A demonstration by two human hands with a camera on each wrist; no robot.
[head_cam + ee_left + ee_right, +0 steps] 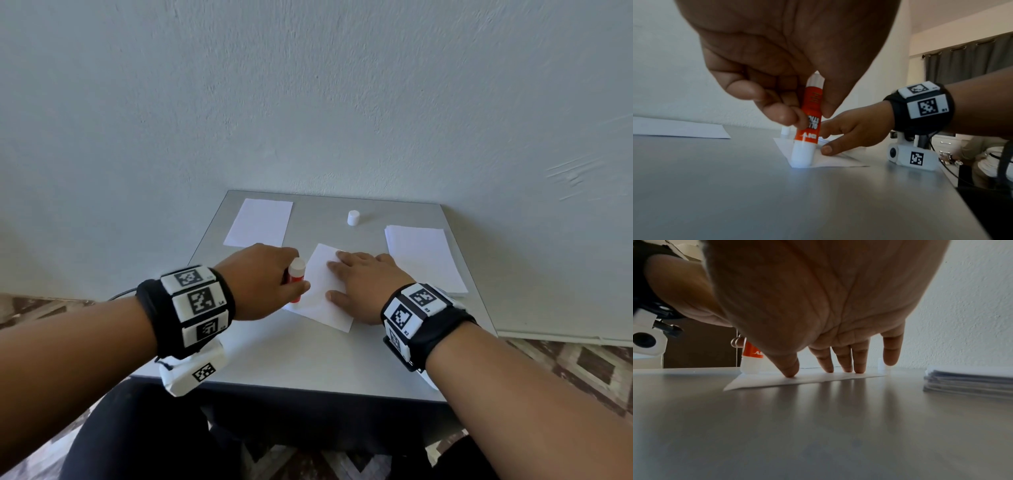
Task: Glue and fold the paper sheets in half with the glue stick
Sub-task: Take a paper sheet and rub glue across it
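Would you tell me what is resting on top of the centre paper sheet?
The right hand presses it flat with straight fingers; the orange glue stick, gripped by the left hand, touches its near-left corner. Paper beneath the palm is hidden.

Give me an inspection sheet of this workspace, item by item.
Surface: grey table, smooth and reflective.
Job's things: centre sheet flat; glue stick upright with its tip on the sheet's left edge; white cap standing apart; paper stack on the right; single sheet far left.
Clutter: nothing seen.
Grip: left hand pinches the glue stick; right hand presses the centre sheet with straight fingers.
Cables: thin black cable beside the left wrist.
Surroundings: pale wall, patterned floor.
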